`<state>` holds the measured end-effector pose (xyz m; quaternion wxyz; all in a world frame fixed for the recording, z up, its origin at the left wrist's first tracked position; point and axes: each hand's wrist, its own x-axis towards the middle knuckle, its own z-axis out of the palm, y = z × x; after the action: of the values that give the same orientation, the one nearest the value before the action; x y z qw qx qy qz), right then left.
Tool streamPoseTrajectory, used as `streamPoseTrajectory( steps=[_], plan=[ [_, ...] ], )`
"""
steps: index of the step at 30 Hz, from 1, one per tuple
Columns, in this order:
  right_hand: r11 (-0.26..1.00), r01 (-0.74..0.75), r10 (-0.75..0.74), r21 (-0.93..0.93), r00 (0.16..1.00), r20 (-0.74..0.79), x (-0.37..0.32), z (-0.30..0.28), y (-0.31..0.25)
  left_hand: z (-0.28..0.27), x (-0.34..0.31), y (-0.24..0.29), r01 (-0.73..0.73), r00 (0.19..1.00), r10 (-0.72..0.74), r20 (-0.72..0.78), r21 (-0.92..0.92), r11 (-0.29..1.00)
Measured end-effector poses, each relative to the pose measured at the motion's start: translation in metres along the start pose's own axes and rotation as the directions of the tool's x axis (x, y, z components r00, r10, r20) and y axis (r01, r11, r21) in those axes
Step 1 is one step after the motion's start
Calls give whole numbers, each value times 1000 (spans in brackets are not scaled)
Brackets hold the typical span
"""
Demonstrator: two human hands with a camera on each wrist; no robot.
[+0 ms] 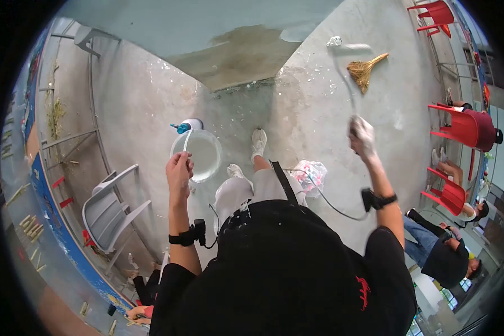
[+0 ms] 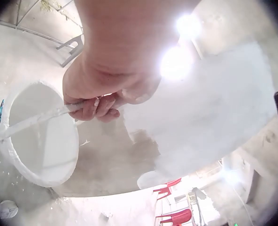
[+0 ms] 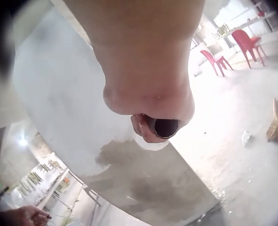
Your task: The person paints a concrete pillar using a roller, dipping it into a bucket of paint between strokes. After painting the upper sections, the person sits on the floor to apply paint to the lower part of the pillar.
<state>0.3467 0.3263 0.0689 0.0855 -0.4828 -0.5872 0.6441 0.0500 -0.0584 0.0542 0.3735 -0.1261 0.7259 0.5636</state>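
Note:
My left hand (image 1: 179,173) grips the white handle (image 2: 40,120) of a white bucket (image 2: 8,154). The bucket's round mouth shows below and beside the fingers, with pale liquid inside. My right hand (image 1: 363,137), whitish over its back, holds a paint roller (image 1: 353,49) by its handle. The roller's thin rod reaches forward from the fist to the white sleeve, and the handle's hollow dark end (image 3: 167,128) shows under the palm in the right wrist view. Ahead stands a large slab-like surface (image 1: 168,28), coated pale with a bare brownish-grey patch (image 1: 241,56) along its lower part.
A short straw broom (image 1: 364,73) lies on the floor at front right. A container with a teal top (image 1: 180,128) is beside the bucket. A plastic bag (image 1: 311,178) sits near my legs. A grey chair (image 1: 112,210) is at left; red chairs (image 1: 459,127) with people are at right.

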Motion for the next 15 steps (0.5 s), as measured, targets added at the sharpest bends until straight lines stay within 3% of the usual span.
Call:
streamPoseTrajectory(
  steps=[1,4,8,11,15],
  plan=[
    [1000,20,-20,-6,999,-35,-16,-18,-4,-1,3,-4,2,1000,-2,-3,-16,1000],
    [985,-108,92,-137,989,-116,-80,-68,-32,-7,9,-17,10,1000,-10,-9,-10,1000],
    [912,-237,178,-334,964,-198,-156,-83,-70,-13,15,-25,-22,998,21,64,10,1000],
    [886,-225,175,-405,972,-156,-178,-56,-72,-17,18,-35,-72,992,69,106,28,997],
    [874,-323,334,-363,942,-35,-173,7,-46,-17,35,-44,-135,974,123,190,54,989]
  ],
)
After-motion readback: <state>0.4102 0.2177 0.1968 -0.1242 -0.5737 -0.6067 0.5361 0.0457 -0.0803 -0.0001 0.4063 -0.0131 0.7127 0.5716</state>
